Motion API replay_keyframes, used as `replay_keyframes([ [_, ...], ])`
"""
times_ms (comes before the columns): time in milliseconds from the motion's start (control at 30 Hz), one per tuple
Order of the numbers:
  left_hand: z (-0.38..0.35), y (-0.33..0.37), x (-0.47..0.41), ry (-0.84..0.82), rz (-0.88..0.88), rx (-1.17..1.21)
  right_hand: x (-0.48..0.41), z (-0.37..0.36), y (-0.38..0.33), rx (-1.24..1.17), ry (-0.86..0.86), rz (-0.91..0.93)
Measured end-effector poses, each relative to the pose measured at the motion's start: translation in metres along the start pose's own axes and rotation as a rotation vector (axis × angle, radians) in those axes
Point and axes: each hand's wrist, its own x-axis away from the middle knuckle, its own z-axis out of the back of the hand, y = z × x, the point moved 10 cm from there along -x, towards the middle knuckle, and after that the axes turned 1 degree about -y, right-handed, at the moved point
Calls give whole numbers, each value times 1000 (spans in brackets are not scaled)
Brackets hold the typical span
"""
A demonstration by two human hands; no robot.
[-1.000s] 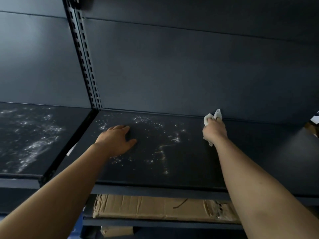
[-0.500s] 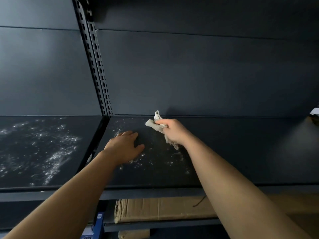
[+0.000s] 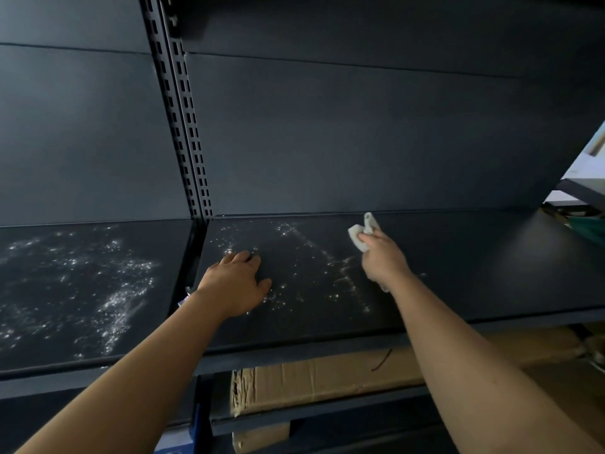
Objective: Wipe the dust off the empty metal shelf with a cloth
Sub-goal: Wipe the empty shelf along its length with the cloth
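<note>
- The cloth (image 3: 360,235) is bunched in the right hand (image 3: 383,260), which grips it closed and presses it on the metal shelf (image 3: 474,257), near the back wall.
- To the right of this hand the shelf looks clean; I judge that part done.
- Between the hands lies pale dust (image 3: 347,280), also around the left hand (image 3: 234,283), which rests flat and holds nothing.
- The neighbouring shelf (image 3: 82,280), beyond the left hand, is heavily dusty.

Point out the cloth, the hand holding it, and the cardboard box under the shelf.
cloth (image 3: 359,237), head view, on the white fold sticking out past the fingers.
right hand (image 3: 384,262), head view, on the back of the hand.
cardboard box (image 3: 327,378), head view, on its front face below the shelf.
</note>
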Motion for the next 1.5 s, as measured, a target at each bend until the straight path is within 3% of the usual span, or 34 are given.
replay_keyframes([
  [233, 4, -2, 9, 37, -52, 43, 51, -30, -99, -340, -102, 226],
  [300, 3, -5, 14, 44, -67, 55, 58, -20, -96, -539, -111, 183],
  [467, 1, -5, 27, 39, -99, 69, 59, 46, -26, -784, 182, -46],
  [667, -1, 13, 37, 26, -162, 51, 73, 31, 10, -1093, 123, -222],
  [833, 0, 16, 38, 13, -167, 20, 82, 29, 11, -537, 151, -187],
  [1033, 2, 27, 38, 6, -153, 30, 84, 14, -42, -45, 42, 181],
  [1100, 6, 30, 37, 9, -144, 33, 75, 16, -37, -28, 6, 161],
  [1233, 12, 40, 29, 22, -129, 39, 61, 49, -20, -162, 189, 63],
  [1367, 11, 53, 22, 26, -117, 50, 56, 20, -12, -109, 15, 65],
  [1433, 10, 57, 19, 32, -108, 62, 51, 33, -7, -130, 138, 58],
  [1500, 9, 60, 15, 37, -93, 75, 44, 31, -6, -87, 145, 107],
])
